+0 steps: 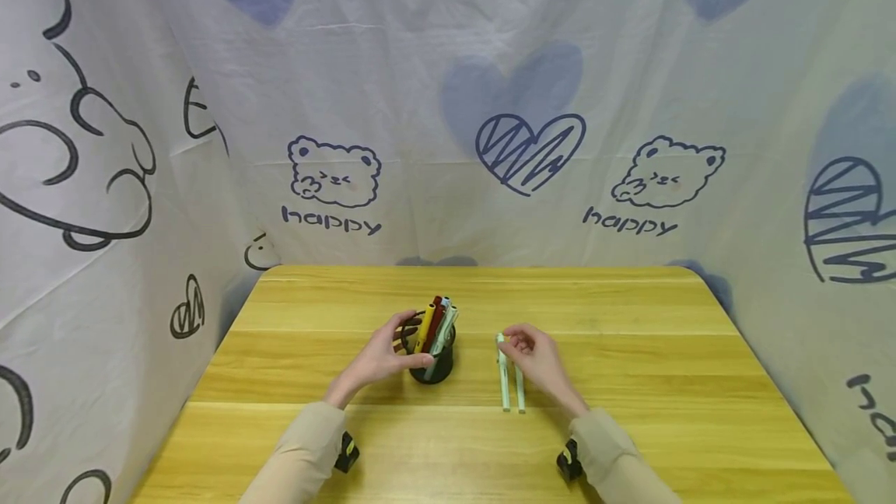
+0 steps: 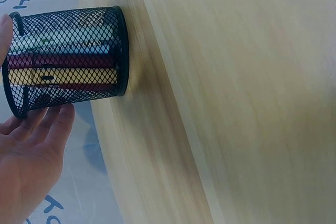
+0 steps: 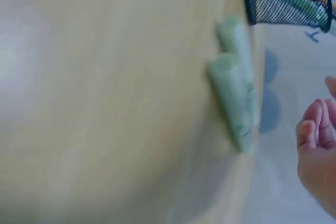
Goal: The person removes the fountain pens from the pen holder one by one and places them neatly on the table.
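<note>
A black mesh pen cup (image 1: 439, 370) stands upright on the table, holding several pens, among them yellow, dark red and pale green ones (image 1: 425, 327). My left hand (image 1: 383, 350) holds the cup from its left side, thumb at the near side and fingers round the far side. In the left wrist view the mesh cup (image 2: 68, 56) shows the pens through its wall. Two pale green pens (image 1: 505, 383) lie side by side on the table, right of the cup. Over their far ends hovers my right hand (image 1: 537, 358), fingers loosely bent; in the right wrist view this hand (image 3: 317, 145) is apart from the pens (image 3: 233, 95).
The wooden table (image 1: 280, 379) ends at the back against a white cloth (image 1: 420, 99) printed with hearts and bears. More of this cloth hangs at both sides. Black wrist cameras (image 1: 347, 453) sit at both cuffs.
</note>
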The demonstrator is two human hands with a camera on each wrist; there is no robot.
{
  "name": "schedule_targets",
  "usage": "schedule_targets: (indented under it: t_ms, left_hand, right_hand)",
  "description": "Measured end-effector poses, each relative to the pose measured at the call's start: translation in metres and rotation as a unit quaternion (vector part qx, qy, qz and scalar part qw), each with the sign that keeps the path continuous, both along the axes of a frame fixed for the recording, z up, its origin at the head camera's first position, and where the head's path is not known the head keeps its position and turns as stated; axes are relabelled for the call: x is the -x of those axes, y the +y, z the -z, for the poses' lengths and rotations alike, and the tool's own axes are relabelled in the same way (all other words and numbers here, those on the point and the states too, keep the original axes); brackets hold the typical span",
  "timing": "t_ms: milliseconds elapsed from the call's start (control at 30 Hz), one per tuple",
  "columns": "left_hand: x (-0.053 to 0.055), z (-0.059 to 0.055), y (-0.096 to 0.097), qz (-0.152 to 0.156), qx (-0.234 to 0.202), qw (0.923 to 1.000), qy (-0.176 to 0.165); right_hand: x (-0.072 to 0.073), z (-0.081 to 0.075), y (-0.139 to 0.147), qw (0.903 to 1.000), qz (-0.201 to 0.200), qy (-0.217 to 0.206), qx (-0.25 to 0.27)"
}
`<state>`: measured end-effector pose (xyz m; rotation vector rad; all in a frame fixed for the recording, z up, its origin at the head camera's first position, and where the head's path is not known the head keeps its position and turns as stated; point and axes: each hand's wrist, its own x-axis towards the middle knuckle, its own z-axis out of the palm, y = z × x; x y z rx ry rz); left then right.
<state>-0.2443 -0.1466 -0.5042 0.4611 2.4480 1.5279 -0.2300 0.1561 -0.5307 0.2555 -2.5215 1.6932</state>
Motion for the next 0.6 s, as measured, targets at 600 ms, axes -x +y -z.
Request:
schedule_targets:
  t_ms: [600]
  left_hand:
    - [0.0, -0.002, -0.001, 0.0, 0.004, 1.0, 0.001]
  right_hand:
    - [0.04, -0.028, -0.054, 0.9879, -0.142, 0.063, 0.006]
